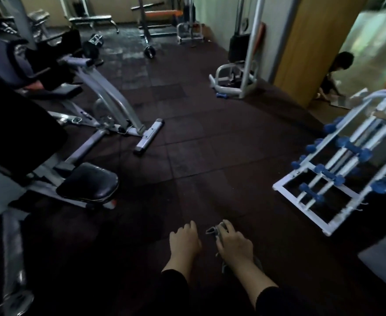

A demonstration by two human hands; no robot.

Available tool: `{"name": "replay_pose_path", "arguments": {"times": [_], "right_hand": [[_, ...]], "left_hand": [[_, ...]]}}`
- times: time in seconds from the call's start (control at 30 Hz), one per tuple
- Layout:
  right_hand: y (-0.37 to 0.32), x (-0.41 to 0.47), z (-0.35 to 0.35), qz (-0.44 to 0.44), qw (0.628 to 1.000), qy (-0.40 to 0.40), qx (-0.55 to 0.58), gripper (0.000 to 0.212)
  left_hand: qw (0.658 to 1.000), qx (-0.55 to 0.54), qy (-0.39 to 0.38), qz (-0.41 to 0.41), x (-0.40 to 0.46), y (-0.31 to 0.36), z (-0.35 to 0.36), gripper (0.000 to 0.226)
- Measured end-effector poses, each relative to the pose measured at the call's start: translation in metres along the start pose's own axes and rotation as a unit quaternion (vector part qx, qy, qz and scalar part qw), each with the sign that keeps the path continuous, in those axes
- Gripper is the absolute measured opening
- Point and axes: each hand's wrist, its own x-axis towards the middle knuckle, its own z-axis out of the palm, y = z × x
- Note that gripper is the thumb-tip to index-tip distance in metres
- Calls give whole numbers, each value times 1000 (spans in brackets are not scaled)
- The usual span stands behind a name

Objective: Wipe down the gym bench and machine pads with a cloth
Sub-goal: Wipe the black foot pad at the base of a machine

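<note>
- The right hand grips a grey cloth, bunched at the fingers with a tail hanging under the wrist; the left hand is just beside it, fingers loosely curled and holding nothing
- Both hands hang over bare dark floor tiles, touching no pad — the wiping looks to be between surfaces or not begun; nothing shows which pads are already clean
- Nearest pad left to do, by my reading: the black seat pad on the machine at near left, with a larger dark back pad above it
- A flat bench stands at far left
- Open room runs up the middle; a white dumbbell rack edges the right and the machine's metal foot juts in from the left
</note>
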Motion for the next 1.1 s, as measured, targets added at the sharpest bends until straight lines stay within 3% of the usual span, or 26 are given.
{"name": "replay_pose_path", "arguments": {"times": [0.23,0.5,0.63,0.93,1.1], "right_hand": [[-51,141,-1,-81,997,-7,-18,42],[-129,338,-28,-222,974,39,-27,38],[-183,409,-38,-268,963,6,-31,34],[-340,532,12,-396,911,-86,-80,42],[-427,584,31,-475,878,-36,-53,34]], "left_hand": [[996,-51,25,-73,104,-50,-39,38],[974,-93,100,-178,239,-119,-120,42],[954,-120,120,-249,277,-162,-149,38],[906,-172,109,-371,355,-317,-180,40],[884,-187,84,-420,384,-410,-200,36]]}}
